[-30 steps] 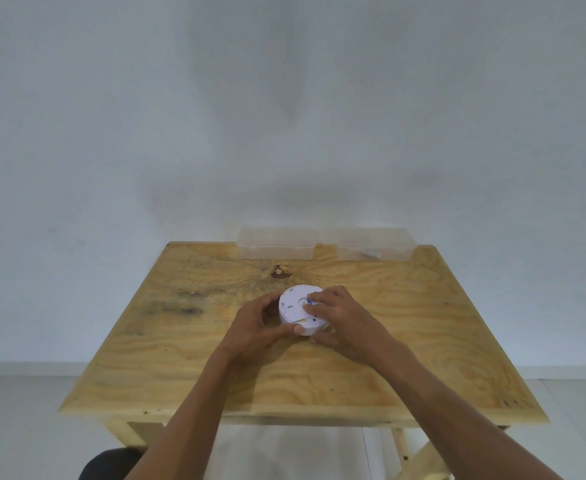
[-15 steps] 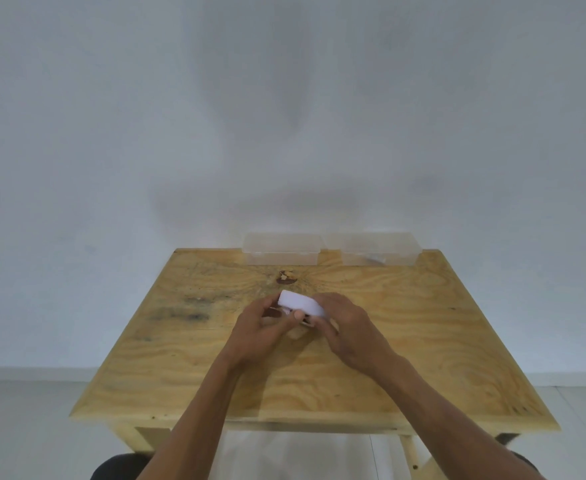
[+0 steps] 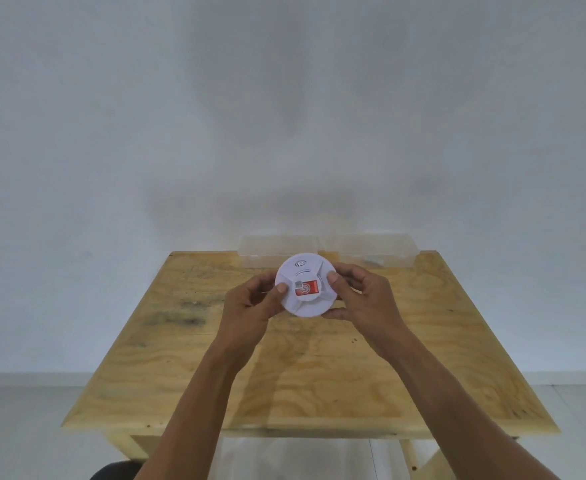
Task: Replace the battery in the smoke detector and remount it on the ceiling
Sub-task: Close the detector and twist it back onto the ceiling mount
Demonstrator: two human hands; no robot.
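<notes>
detector [image 3: 305,289] held up over the tabletop [image 3: 305,368], face with red label toward the camera. left hand [image 3: 250,306] and right hand [image 3: 360,299] both clamped on its rim, thumbs on top. best to keep grip even, support underneath, then twist gently to find the battery cover.

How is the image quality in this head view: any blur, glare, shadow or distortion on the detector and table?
Head view: soft, even light, no glare; the smoke detector and its red label are sharp, gripped by the left hand and right hand; faint arm shadows fall on the wooden table; the clear plastic boxes fade into the wall; wide-angle bowing at table edges.
</notes>
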